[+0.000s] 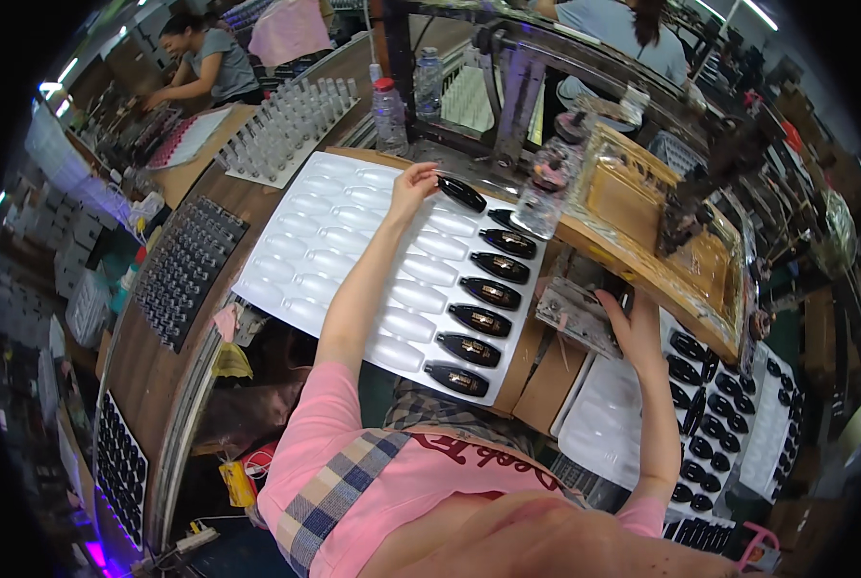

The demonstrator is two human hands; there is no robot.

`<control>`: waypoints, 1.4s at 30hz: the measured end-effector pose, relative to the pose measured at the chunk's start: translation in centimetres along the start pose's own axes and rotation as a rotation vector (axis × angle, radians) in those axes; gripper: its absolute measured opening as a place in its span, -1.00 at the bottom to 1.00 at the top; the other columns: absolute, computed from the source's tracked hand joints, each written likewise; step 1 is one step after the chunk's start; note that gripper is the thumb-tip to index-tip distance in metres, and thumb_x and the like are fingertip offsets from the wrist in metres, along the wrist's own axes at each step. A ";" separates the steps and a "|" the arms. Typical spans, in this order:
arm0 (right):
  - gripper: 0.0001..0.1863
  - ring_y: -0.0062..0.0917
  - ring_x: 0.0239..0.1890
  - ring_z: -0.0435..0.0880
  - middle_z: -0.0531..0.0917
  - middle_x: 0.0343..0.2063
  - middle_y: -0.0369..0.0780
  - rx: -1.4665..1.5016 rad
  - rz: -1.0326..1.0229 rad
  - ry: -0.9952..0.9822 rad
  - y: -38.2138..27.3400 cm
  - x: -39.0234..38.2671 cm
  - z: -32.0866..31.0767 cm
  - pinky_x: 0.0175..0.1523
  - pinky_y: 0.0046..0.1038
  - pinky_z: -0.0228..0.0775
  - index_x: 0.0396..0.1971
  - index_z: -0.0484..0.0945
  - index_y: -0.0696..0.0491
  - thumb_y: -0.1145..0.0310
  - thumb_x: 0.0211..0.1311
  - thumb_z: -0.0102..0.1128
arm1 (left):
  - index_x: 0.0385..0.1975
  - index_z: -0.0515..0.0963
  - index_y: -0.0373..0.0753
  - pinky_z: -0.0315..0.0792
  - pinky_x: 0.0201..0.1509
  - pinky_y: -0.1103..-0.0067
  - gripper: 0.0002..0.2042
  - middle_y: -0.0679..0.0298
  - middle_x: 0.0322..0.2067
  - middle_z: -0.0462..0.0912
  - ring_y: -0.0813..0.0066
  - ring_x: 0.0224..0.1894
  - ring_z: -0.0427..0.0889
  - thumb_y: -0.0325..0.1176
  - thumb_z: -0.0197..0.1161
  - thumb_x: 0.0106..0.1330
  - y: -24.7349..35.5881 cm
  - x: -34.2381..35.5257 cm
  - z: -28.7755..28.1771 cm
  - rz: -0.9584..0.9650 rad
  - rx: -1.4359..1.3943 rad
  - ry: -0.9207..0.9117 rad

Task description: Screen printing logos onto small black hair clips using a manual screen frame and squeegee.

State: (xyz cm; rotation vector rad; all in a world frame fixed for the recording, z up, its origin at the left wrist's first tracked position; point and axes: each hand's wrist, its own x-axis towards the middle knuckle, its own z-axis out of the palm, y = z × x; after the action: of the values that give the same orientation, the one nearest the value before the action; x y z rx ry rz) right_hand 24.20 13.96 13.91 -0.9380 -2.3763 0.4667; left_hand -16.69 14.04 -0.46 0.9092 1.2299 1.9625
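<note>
My left hand [414, 190] is closed in a pinch on the end of a glossy black elongated oval piece [461, 195], over the far part of a white moulded tray [300, 275]. Below it, a column of like black pieces with gold printing, among them one black piece [489, 293], lies in the tray's right-hand hollows. My right hand [633, 326] reaches beneath a yellow-brown wooden screen frame [585, 231], beside a metal fixture [577, 316]. Its thumb shows by the fixture; the frame hides most of its other fingers, so what it holds cannot be seen.
More black pieces fill trays at the right, next to a second white tray [599, 424]. Clear upright pieces [286, 125] and a dark rack of small parts [188, 270] stand at the left. A red-capped bottle [388, 116] is behind the tray. Other people work farther back.
</note>
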 end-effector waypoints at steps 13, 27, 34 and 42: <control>-0.53 -0.05 -0.11 0.37 0.39 -0.15 0.10 -0.233 -0.130 0.145 1.5 -1.2 1.5 0.00 -0.30 0.18 0.00 0.22 0.25 0.27 0.16 -0.05 | -0.31 0.54 -0.29 0.37 -0.18 0.64 -0.82 0.20 -0.36 0.57 0.49 -0.30 0.53 -0.47 0.15 0.06 -4.4 -0.9 -0.9 0.142 0.256 0.155; -0.54 -0.01 -0.11 0.35 0.44 -0.19 0.08 -0.254 -0.034 0.198 0.7 -1.0 2.0 -0.01 -0.24 0.16 -0.15 0.37 0.24 0.18 0.07 0.08 | -0.19 0.48 -0.37 0.35 -0.28 0.75 -0.75 0.25 -0.37 0.58 0.64 -0.36 0.49 -0.53 0.15 0.10 -4.0 -0.7 -1.1 0.100 0.084 0.129; -0.54 -0.05 -0.11 0.37 0.46 -0.20 0.05 -0.268 -0.091 0.235 0.5 -0.9 1.4 -0.02 -0.25 0.17 -0.16 0.38 0.23 0.18 0.04 0.12 | -0.14 0.46 -0.37 0.37 -0.16 0.73 -0.71 0.18 -0.29 0.57 0.56 -0.24 0.52 -0.59 0.11 0.10 -3.4 -0.5 -0.6 0.105 0.099 0.071; -0.53 -0.05 -0.13 0.39 0.47 -0.21 0.04 -0.260 -0.101 0.239 0.7 -0.8 1.3 -0.03 -0.27 0.20 -0.15 0.39 0.23 0.15 0.05 0.11 | -0.22 0.53 -0.29 0.35 -0.31 0.69 -0.77 0.22 -0.44 0.58 0.59 -0.43 0.49 -0.47 0.14 0.11 -4.0 -0.6 -0.5 0.202 0.436 0.119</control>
State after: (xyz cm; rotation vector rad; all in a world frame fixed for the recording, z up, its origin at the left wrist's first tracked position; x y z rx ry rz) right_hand 24.29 13.73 12.19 -0.9223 -2.2837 0.0042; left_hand -16.12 14.74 -4.39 1.1812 1.7369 1.9584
